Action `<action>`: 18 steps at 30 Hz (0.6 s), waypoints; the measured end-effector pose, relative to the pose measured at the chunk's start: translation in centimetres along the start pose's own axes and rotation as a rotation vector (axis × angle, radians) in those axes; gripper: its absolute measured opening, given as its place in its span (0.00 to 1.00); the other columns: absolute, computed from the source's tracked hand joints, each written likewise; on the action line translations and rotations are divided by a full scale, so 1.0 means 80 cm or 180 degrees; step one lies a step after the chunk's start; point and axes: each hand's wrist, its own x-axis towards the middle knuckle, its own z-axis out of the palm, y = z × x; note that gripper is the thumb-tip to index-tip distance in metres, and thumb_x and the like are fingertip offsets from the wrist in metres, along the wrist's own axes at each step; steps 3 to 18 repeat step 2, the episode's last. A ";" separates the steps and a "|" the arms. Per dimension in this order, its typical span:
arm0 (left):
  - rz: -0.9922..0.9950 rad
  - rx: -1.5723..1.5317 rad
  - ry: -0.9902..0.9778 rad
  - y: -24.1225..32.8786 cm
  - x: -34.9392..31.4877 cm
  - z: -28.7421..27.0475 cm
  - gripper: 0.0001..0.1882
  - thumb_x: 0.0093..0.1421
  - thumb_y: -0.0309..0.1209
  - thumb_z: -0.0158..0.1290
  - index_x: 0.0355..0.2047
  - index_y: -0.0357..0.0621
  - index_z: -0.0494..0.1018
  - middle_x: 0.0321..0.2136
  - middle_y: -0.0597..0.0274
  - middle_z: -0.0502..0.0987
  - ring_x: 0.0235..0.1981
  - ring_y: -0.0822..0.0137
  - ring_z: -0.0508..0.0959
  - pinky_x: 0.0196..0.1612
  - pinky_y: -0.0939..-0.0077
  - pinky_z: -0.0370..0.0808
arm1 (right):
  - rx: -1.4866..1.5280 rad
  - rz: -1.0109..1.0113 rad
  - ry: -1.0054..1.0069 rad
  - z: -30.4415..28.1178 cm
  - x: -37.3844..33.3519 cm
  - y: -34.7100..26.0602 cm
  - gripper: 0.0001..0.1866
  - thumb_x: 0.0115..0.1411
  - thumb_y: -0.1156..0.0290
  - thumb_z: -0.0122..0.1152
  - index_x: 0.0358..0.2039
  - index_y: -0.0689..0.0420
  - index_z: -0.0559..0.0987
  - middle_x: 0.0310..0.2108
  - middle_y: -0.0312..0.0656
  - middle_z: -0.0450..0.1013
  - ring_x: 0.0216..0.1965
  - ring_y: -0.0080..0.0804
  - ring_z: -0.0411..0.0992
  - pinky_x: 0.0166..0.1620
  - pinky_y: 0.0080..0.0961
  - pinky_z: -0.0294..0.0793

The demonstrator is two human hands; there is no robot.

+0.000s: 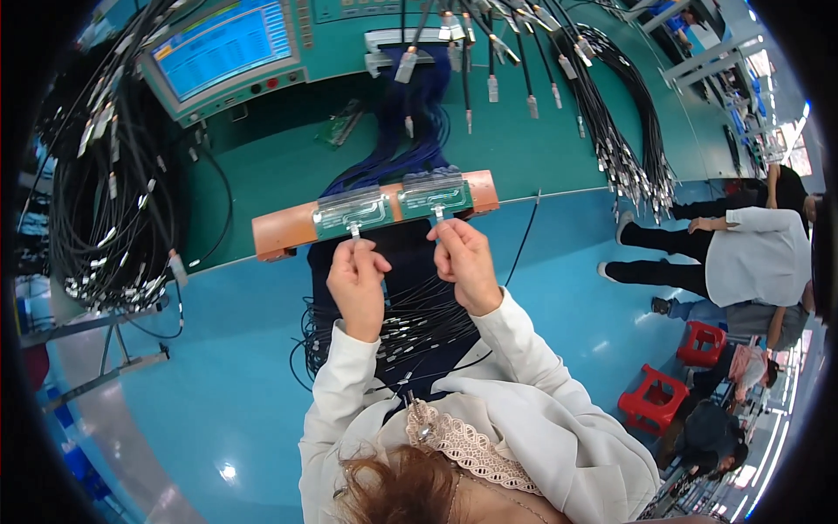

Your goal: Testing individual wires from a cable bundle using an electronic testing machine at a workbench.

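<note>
Two green circuit boards, the left one [336, 218] and the right one [419, 203], are mounted side by side on an orange-brown bar [284, 230] at the bench's near edge. My left hand [358, 286] pinches a small cable connector [354, 230] at the left board's near edge. Likewise, the fingers of my right hand [465, 265] are closed on another connector [439, 212] at the right board. Whether either connector is fully seated is too small to tell. Dark blue wires [401, 131] run from the boards' far side to a white socket block [406, 44].
Black cables [410, 327] lie across my lap. Thick cable bundles hang at the left [122, 192] and right [624, 131]. A tester with a lit screen [223, 48] stands at the back left. A small loose board [342, 124] lies on the green bench. People and red stools [653, 399] are at right.
</note>
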 end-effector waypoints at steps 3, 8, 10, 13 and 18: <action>0.0197 0.0066 0.0011 -0.007 0.001 0.002 0.08 0.66 0.30 0.43 0.35 0.38 0.66 0.18 0.64 0.70 0.14 0.82 0.60 0.17 0.88 0.54 | 0.0011 -0.0013 0.0035 -0.003 0.001 0.001 0.11 0.65 0.66 0.47 0.31 0.61 0.71 0.10 0.31 0.59 0.10 0.13 0.49 0.13 0.14 0.45; 0.0197 0.0066 0.0011 -0.007 0.001 0.002 0.08 0.66 0.30 0.43 0.35 0.38 0.66 0.18 0.64 0.70 0.14 0.82 0.60 0.17 0.88 0.54 | 0.0011 -0.0013 0.0035 -0.003 0.001 0.001 0.11 0.65 0.66 0.47 0.31 0.61 0.71 0.10 0.31 0.59 0.10 0.13 0.49 0.13 0.14 0.45; 0.0197 0.0066 0.0011 -0.007 0.001 0.002 0.08 0.66 0.30 0.43 0.35 0.38 0.66 0.18 0.64 0.70 0.14 0.82 0.60 0.17 0.88 0.54 | 0.0011 -0.0013 0.0035 -0.003 0.001 0.001 0.11 0.65 0.66 0.47 0.31 0.61 0.71 0.10 0.31 0.59 0.10 0.13 0.49 0.13 0.14 0.45; 0.0197 0.0066 0.0011 -0.007 0.001 0.002 0.08 0.66 0.30 0.43 0.35 0.38 0.66 0.18 0.64 0.70 0.14 0.82 0.60 0.17 0.88 0.54 | 0.0011 -0.0013 0.0035 -0.003 0.001 0.001 0.11 0.65 0.66 0.47 0.31 0.61 0.71 0.10 0.31 0.59 0.10 0.13 0.49 0.13 0.14 0.45; 0.0197 0.0066 0.0011 -0.007 0.001 0.002 0.08 0.66 0.30 0.43 0.35 0.38 0.66 0.18 0.64 0.70 0.14 0.82 0.60 0.17 0.88 0.54 | 0.0011 -0.0013 0.0035 -0.003 0.001 0.001 0.11 0.65 0.66 0.47 0.31 0.61 0.71 0.10 0.31 0.59 0.10 0.13 0.49 0.13 0.14 0.45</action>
